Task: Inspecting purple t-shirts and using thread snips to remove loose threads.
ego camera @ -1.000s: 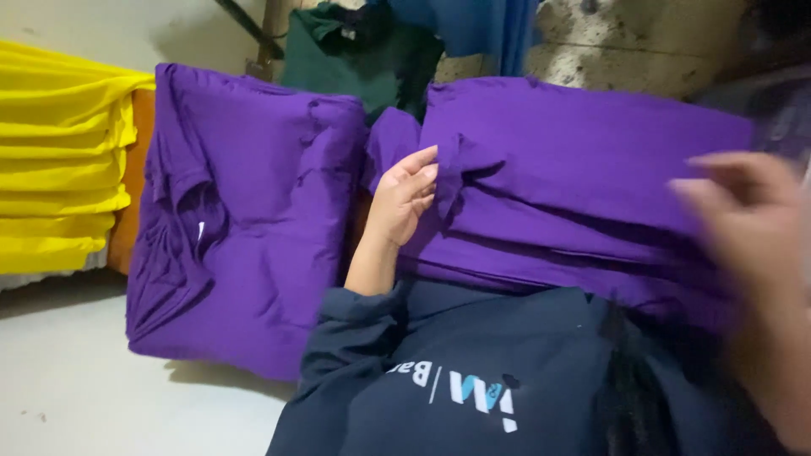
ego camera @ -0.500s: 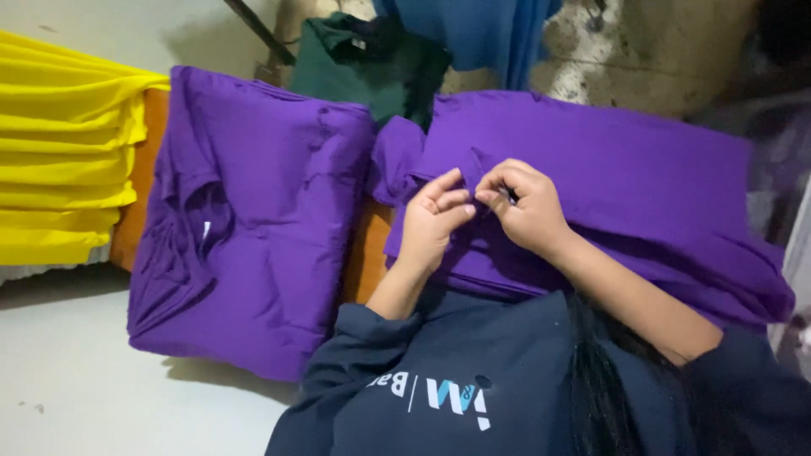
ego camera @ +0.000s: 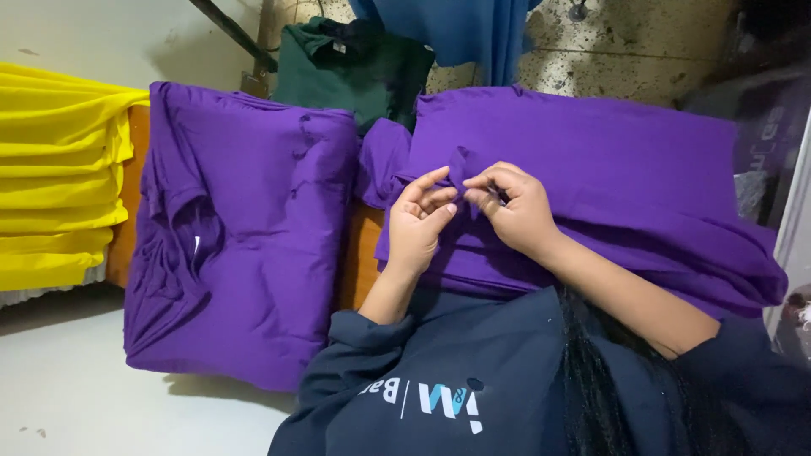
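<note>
Biggest first: purple garment stack (ego camera: pixel 608 160) lies folded across the upper right of the surface, several layers deep, edges showing along its near side. Left of it, apart by a gap where an orange-brown table (ego camera: pixel 359 253) edge shows, a second purple T-shirt pile (ego camera: pixel 253 228), neck opening toward the left. Far left, a pile of yellow folded garments (ego camera: pixel 55 177). Behind, a dark green shirt (ego camera: pixel 351 63) and a blue cloth (ego camera: pixel 473 29) hanging down over a speckled floor.

Both hands meet at the left end of the right-hand stack. Left hand (ego camera: pixel 422 224) has fingers curled, thumb & forefinger pinching at a small raised tuck of purple fabric (ego camera: pixel 460 165); right hand (ego camera: pixel 515 207) pinches the same tuck from the other side, fingertips nearly touching the left's. Whether something small sits between the fingers (thread, tag) – can't tell, too small.

Step in hand, by my read: fine work on the top garment's edge or corner, i.e. picking at or straightening a bit of cloth, not lifting the whole piece. Next move prob. calls for a light, precise pull w/ both pinches kept close, so lower layers stay squared & the stack doesn't slide toward the gap.
</note>
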